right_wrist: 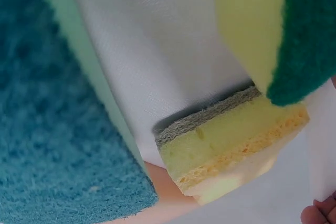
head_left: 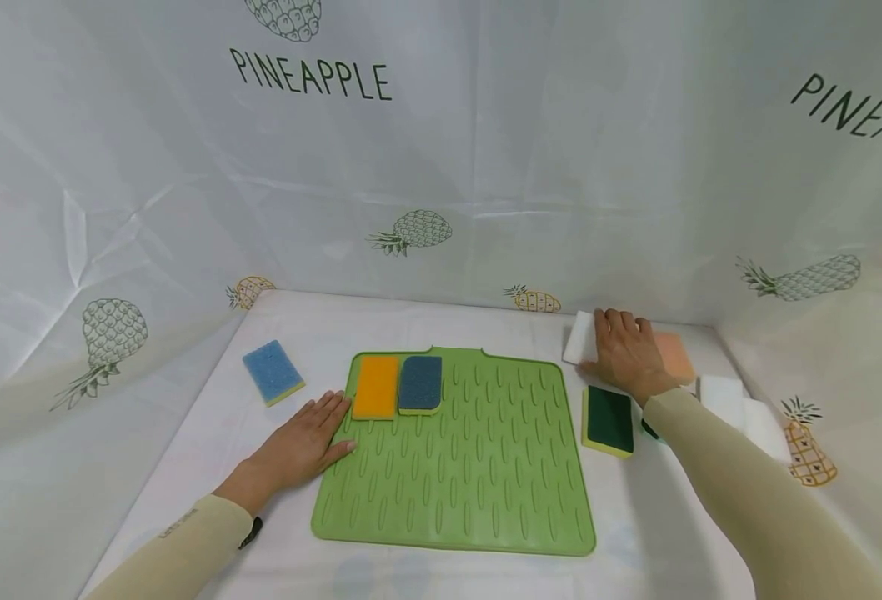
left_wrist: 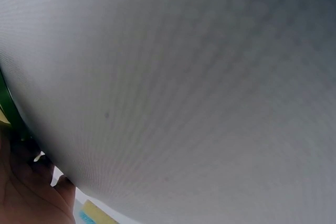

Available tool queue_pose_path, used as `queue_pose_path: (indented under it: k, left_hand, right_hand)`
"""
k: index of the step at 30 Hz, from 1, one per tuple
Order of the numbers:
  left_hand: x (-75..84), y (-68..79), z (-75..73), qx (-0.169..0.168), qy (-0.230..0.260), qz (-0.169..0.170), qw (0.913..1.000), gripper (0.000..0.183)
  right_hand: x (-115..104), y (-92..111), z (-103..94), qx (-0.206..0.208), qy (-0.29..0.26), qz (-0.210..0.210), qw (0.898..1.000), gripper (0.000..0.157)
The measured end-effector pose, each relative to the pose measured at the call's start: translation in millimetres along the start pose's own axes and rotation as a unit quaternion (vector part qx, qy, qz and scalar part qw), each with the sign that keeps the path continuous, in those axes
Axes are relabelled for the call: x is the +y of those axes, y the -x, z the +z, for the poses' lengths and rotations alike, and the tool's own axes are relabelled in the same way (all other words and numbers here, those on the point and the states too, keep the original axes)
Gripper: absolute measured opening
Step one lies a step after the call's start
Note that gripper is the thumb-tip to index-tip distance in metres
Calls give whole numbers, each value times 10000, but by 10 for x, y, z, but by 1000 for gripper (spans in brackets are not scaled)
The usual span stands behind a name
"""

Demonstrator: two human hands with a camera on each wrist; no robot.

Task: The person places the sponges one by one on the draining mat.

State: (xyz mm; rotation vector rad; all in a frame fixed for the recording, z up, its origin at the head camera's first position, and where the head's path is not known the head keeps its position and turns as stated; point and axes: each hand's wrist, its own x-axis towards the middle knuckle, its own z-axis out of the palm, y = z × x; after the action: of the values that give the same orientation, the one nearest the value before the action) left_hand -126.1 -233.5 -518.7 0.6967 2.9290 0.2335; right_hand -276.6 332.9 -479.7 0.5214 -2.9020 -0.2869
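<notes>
My left hand (head_left: 306, 442) lies flat with straight fingers, its fingertips touching the left edge of a ribbed green mat (head_left: 478, 475). On the mat's far left part sit an orange sponge (head_left: 376, 387) and a dark blue scrub sponge (head_left: 421, 383), side by side. At the back right my right hand (head_left: 627, 350) grips a white sponge (head_left: 579, 337), thumb on the near side and fingers over the far side. In the right wrist view, fingertips (right_wrist: 317, 214) meet the edge of that white block. A peach sponge (head_left: 674, 357) lies right beside this hand.
A blue sponge (head_left: 273, 372) lies left of the mat. To its right are a green-and-yellow scrub sponge (head_left: 609, 419) and white pieces (head_left: 722, 398), partly behind my right sleeve. A pineapple-print sheet (head_left: 441, 150) hangs behind. Pale fabric (left_wrist: 184, 98) fills most of the left wrist view.
</notes>
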Motion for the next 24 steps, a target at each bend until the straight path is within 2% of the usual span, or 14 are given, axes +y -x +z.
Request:
queue_pose_path:
  k: [6,16,24]
  left_hand:
    - [15,-2,-6,37,36,39,10000,79]
    - [32,-10,-11,33,41,60,10000,79]
    - [10,-8,-3,0,21,-1,10000,79]
  right_hand:
    - [-3,9,30,127,176,-89,9997,110]
    - [-5,-17,40,12,29,67,10000,107]
    - [-38,-84,-49,267,205,-126,9994,109]
